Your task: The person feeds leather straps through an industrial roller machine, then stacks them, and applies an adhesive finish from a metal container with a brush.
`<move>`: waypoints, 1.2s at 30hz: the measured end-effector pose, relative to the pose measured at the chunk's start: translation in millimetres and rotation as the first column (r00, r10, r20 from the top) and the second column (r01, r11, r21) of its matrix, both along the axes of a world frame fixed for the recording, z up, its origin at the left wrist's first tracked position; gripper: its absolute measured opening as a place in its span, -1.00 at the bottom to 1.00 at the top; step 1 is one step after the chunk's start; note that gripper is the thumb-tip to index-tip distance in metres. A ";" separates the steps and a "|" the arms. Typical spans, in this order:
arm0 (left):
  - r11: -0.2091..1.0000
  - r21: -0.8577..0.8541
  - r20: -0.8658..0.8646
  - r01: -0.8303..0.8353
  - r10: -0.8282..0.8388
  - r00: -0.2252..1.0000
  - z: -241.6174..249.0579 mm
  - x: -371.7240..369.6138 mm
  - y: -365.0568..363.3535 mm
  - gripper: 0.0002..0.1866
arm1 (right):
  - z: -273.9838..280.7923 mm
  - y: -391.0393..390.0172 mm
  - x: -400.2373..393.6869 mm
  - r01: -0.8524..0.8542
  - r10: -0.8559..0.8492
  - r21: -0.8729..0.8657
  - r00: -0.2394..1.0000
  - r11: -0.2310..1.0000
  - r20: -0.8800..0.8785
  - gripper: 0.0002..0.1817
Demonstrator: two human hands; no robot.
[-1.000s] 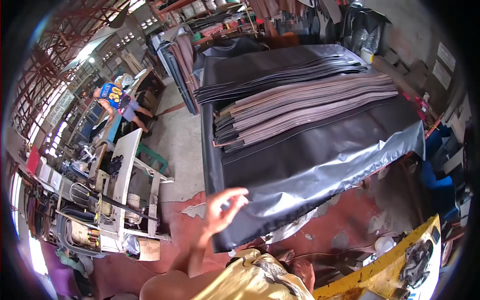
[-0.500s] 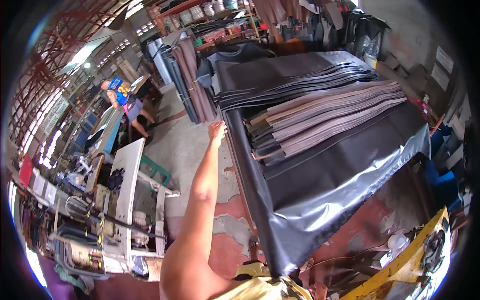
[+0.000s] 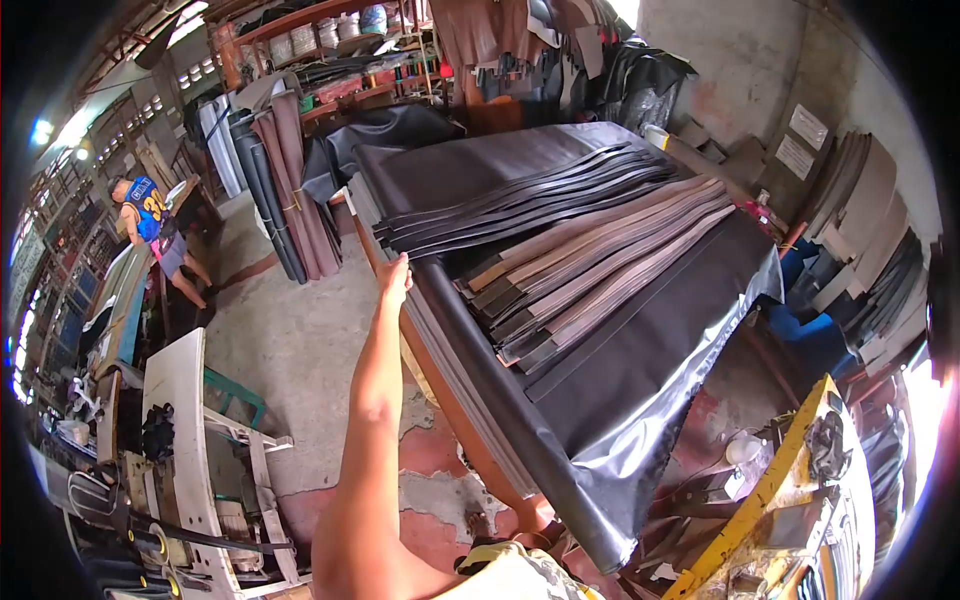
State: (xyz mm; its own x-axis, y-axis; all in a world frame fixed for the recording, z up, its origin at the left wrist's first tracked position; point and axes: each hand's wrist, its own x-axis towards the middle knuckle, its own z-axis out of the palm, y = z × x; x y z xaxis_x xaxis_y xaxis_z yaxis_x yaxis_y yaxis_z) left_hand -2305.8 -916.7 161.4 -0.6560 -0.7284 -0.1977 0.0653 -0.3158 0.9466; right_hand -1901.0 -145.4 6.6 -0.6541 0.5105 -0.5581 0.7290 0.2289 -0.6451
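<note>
A wide sheet of black leather-like material [image 3: 640,400] covers much of the table, its left side formed into a long roll [image 3: 500,385]. At the far end of that roll is my left hand [image 3: 398,277], arm outstretched, its fingers closed on the material's edge. Near the roll's close end a patch of skin shows low down, which may be my right hand [image 3: 535,514]; its fingers cannot be made out. On top of the sheet lie stacked black strips [image 3: 530,195] and brown strips [image 3: 610,265].
Rolls of material [image 3: 290,190] stand upright beyond the table's left corner. A white bench [image 3: 175,430] is at left, and a person in a blue jersey [image 3: 150,210] bends over a long table behind it. A yellow frame [image 3: 755,490] sits at lower right.
The view has turned to the right. My left hand has closed at the roll's far end. The sheet's left side has shifted rightward, baring the table's brown edge and grey layers.
</note>
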 end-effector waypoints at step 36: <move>0.574 -0.461 -0.840 -0.677 -0.038 0.541 320.5 506.6 153.5 -0.75 | 392.4 -503.0 -111.4 -0.645 0.200 0.724 -0.697 0.246 -0.689 -0.73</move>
State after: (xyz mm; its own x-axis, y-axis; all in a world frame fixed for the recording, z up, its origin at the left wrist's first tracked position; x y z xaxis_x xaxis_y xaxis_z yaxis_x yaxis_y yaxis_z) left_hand -1799.2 -763.2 481.8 0.0394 -0.5552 0.8308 0.7221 0.5905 0.3604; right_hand -2012.4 -648.4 399.0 -0.0489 -0.5345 0.8438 -0.8583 -0.4096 -0.3092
